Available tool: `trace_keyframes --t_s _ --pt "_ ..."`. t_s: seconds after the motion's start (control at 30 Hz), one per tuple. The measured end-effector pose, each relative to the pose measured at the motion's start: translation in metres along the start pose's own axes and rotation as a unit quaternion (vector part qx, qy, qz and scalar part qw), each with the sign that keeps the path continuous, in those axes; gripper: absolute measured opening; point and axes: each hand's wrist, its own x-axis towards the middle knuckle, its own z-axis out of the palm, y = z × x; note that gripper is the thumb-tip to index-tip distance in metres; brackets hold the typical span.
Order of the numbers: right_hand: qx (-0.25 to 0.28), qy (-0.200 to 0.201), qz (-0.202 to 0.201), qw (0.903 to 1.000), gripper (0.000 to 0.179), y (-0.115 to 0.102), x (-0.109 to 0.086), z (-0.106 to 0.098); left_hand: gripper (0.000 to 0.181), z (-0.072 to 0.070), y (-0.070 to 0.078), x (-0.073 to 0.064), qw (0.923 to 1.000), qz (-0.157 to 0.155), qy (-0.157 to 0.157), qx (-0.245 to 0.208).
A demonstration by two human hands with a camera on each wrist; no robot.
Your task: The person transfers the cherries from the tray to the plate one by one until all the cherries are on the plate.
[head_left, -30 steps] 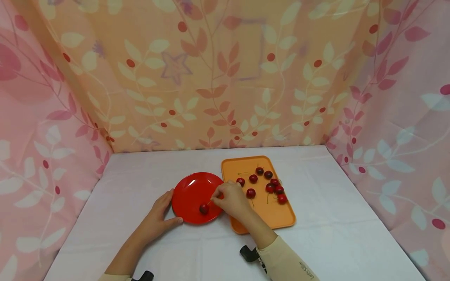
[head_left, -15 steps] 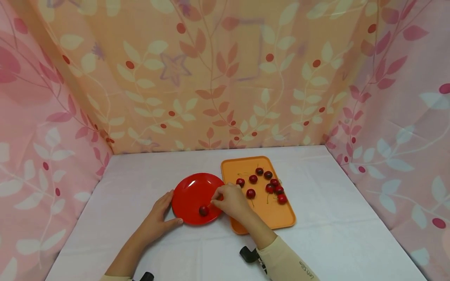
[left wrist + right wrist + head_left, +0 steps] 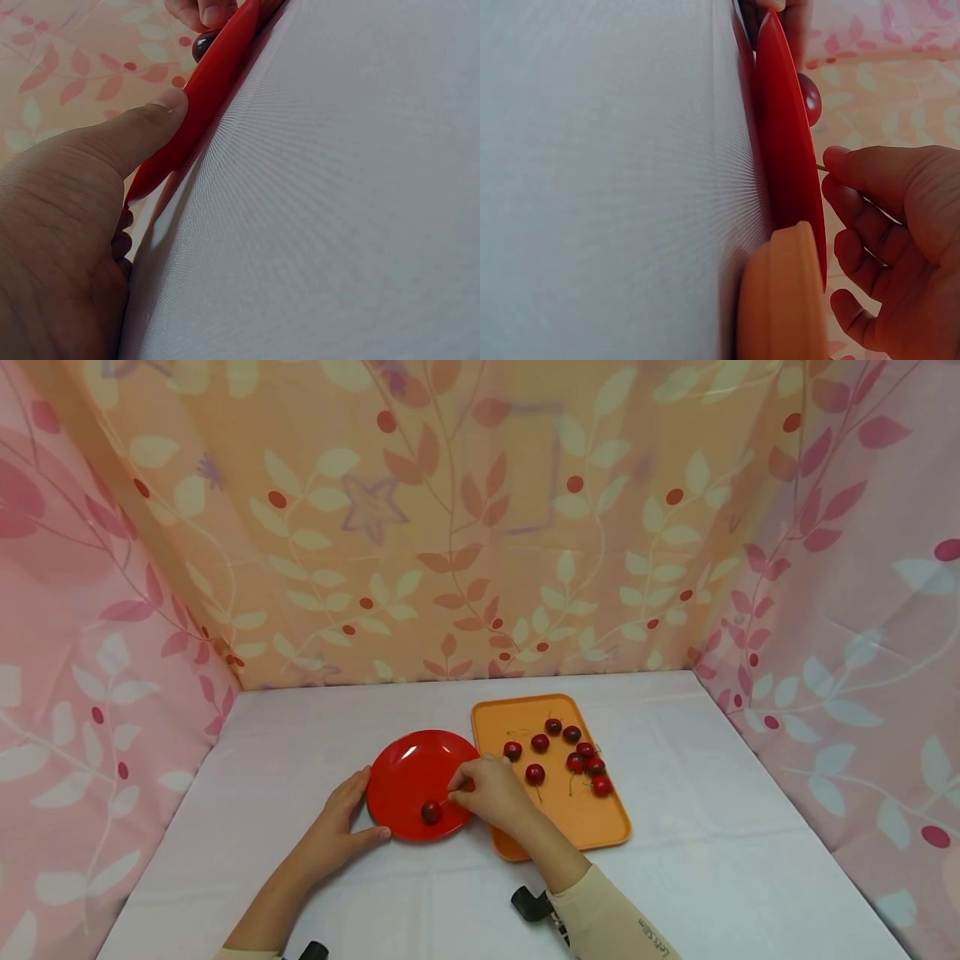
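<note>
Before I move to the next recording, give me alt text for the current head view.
A person's right hand pinches the stem of a cherry on or just above a red plate, the left hand touching the plate's edge. To the right, more cherries lie on an orange tray on a white cloth.

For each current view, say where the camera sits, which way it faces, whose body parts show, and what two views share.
Head: on the head, facing forward and down at the red plate and orange tray; left hand, right hand and forearms show.
Left wrist: low across the white cloth, facing the plate's edge; left hand near, right fingertips beyond.
Right wrist: facing the plate's and tray's edges; right hand near, part of the left beyond.
Both wrist views share the plate and its cherry.
</note>
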Motion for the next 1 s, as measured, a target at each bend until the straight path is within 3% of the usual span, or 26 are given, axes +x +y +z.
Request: trace_keyframes --t_s 1.0 --pt "-0.028 -0.024 -0.037 0.9986 0.009 -0.0024 -0.0014 -0.0045 0.11 0.0013 -0.002 0.0 0.9999 0.01 0.004 -0.006"
